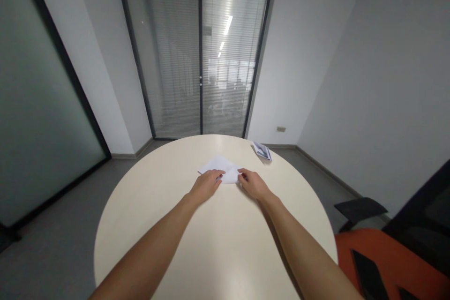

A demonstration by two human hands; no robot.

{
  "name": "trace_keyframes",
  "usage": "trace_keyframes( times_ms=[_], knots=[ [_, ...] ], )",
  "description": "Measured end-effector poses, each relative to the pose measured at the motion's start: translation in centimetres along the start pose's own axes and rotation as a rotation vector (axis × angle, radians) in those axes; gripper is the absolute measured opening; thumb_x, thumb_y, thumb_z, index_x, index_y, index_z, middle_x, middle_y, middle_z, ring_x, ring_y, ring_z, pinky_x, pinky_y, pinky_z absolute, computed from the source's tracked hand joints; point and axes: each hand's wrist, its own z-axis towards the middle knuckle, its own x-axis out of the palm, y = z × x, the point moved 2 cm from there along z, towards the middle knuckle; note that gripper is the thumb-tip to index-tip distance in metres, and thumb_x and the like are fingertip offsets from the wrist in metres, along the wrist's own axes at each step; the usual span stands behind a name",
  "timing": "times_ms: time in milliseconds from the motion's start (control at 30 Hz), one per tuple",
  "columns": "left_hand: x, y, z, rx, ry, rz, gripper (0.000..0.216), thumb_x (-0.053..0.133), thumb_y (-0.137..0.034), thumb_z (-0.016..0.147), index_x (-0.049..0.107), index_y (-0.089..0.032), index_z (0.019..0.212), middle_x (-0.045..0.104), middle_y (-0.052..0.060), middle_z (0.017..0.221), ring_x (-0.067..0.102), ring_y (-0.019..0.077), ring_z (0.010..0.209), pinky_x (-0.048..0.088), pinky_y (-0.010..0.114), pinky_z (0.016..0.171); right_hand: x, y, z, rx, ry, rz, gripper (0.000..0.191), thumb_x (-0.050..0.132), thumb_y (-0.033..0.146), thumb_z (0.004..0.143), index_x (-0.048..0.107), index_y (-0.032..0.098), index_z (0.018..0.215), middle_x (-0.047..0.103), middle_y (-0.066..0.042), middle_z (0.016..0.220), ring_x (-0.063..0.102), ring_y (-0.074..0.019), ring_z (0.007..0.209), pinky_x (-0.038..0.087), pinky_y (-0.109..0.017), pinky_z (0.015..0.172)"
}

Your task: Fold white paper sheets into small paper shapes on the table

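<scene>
A white sheet of paper (230, 176), seemingly folded to a point at its far side, lies on the round table between my hands. My left hand (207, 186) is closed at the paper's near left edge, its fingertips resting on the sheet. A thin dark tip pokes out just left of these fingers; I cannot tell what it is. On the other side, my right hand (255, 184) pinches the paper's right corner between thumb and fingers. My fingers cover parts of both edges.
The cream round table (211, 243) fills the middle. Near its far right edge lies a small printed booklet or card (262, 151). An orange chair (383, 253) with black armrests stands at the right. Glass doors with blinds (200, 56) are behind the table.
</scene>
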Motion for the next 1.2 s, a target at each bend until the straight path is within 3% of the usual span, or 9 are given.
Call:
trace_keyframes(
  times_ms=[267,433,900,1100,1200],
  knots=[
    [0.1,-0.3,-0.1,0.062,0.038,0.058,0.032,0.047,-0.021,0.098,0.071,-0.023,0.119,0.067,0.005,0.128,0.060,0.0233,0.115,0.047,0.037,0.102,0.4,-0.1,0.2,0.038,-0.006,-0.104,0.044,0.046,0.032,0.096,0.064,0.015,0.133,0.075,-0.013,0.110,0.068,-0.0247,0.097,0.046,-0.032,0.089],
    [0.4,-0.2,0.0,0.092,0.053,0.075,0.034,0.045,-0.020,0.099,0.072,-0.024,0.119,0.068,0.004,0.129,0.059,0.0235,0.114,0.046,0.037,0.103,0.7,-0.7,0.4,-0.041,-0.010,-0.124,0.037,0.047,0.029,0.097,0.071,0.018,0.123,0.072,-0.012,0.114,0.063,-0.0238,0.107,0.044,-0.032,0.097],
    [0.1,-0.7,-0.3,0.095,0.060,0.077,0.031,0.048,-0.024,0.097,0.072,-0.023,0.118,0.069,0.005,0.126,0.058,0.0241,0.114,0.046,0.038,0.103,0.6,0.1,-0.1,-0.137,0.019,-0.251,0.034,0.049,0.028,0.096,0.075,0.021,0.117,0.069,-0.011,0.119,0.058,-0.0257,0.109,0.042,-0.037,0.099],
    [0.3,-0.8,-0.1,0.124,0.041,0.104,0.032,0.046,-0.023,0.098,0.072,-0.023,0.116,0.070,0.006,0.123,0.058,0.0241,0.113,0.045,0.037,0.102,1.0,1.3,-0.3,-0.281,0.082,-0.192,0.033,0.050,0.028,0.095,0.076,0.023,0.116,0.071,-0.010,0.115,0.059,-0.0246,0.107,0.042,-0.037,0.099],
    [0.2,-1.0,0.0,0.119,0.039,0.112,0.031,0.048,-0.023,0.097,0.072,-0.022,0.117,0.070,0.007,0.122,0.059,0.0248,0.111,0.046,0.038,0.101,1.1,1.3,-0.3,-0.282,0.094,-0.181,0.034,0.049,0.028,0.096,0.075,0.023,0.118,0.071,-0.010,0.116,0.061,-0.0247,0.107,0.043,-0.036,0.099]
  ],
)
